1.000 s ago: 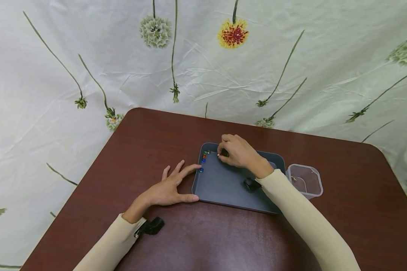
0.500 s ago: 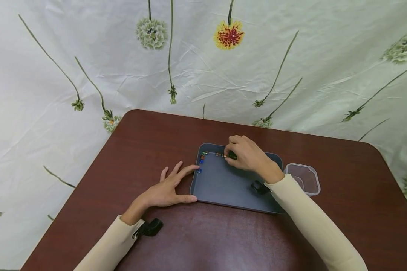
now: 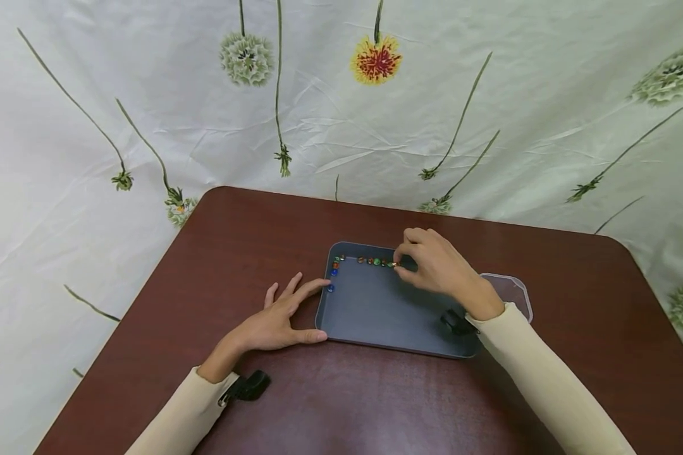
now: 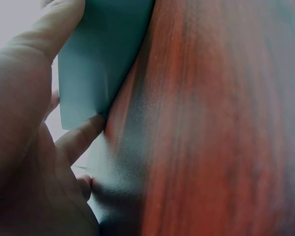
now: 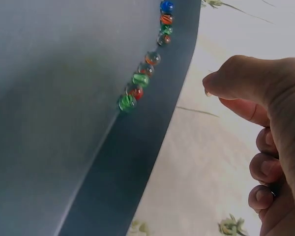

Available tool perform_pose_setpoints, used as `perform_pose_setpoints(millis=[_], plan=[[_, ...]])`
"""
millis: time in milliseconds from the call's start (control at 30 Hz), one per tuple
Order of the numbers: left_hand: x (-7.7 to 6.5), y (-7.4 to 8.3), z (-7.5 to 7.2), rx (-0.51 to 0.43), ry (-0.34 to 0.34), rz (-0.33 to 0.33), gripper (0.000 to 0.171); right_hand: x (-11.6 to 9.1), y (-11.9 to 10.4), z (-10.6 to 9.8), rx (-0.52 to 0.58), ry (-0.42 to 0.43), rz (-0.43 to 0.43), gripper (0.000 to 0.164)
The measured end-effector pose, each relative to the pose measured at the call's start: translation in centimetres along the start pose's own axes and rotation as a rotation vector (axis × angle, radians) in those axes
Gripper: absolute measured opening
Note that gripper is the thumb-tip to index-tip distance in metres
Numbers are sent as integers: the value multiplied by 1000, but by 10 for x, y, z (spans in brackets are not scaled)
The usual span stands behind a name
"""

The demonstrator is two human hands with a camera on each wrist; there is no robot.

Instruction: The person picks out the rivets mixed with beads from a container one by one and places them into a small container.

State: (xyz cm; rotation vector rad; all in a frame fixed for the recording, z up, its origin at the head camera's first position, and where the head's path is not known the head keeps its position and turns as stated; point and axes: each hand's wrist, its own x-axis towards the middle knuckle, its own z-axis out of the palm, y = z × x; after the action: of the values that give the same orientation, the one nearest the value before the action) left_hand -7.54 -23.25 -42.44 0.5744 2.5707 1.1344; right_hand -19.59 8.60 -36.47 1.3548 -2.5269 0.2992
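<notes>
A shallow grey tray (image 3: 375, 309) lies on the table. My left hand (image 3: 270, 325) is spread at its left side, with index finger and thumb touching the rim; the left wrist view shows fingers along the tray wall (image 4: 103, 64). Glass marbles line the tray's left edge, including a blue marble (image 3: 331, 288). Another row, with a green marble (image 5: 127, 102) at its end, runs along the far edge. My right hand (image 3: 438, 265) is over the far edge, thumb and index finger pinching a small shiny piece, apparently a marble (image 5: 208, 93), mostly hidden. Its other fingers are curled.
A clear plastic container (image 3: 512, 294) stands against the tray's right side, partly covered by the right arm. The reddish-brown table (image 3: 250, 234) extends around the tray. A white cloth (image 3: 205, 95) printed with flowers hangs behind.
My right hand has moved right along the far edge, and several marbles now show in a row behind it. My left hand has stayed at the rim. The head view has shifted slightly.
</notes>
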Motion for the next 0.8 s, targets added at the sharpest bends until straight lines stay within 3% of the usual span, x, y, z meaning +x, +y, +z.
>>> perform_pose_setpoints(millis=[600, 800], plan=[[1, 2, -1, -10, -3, 2, 88, -51, 26, -24, 18, 105, 119, 10], [1, 0, 0, -15, -4, -6, 89, -71, 36, -33, 29, 175, 142, 11]])
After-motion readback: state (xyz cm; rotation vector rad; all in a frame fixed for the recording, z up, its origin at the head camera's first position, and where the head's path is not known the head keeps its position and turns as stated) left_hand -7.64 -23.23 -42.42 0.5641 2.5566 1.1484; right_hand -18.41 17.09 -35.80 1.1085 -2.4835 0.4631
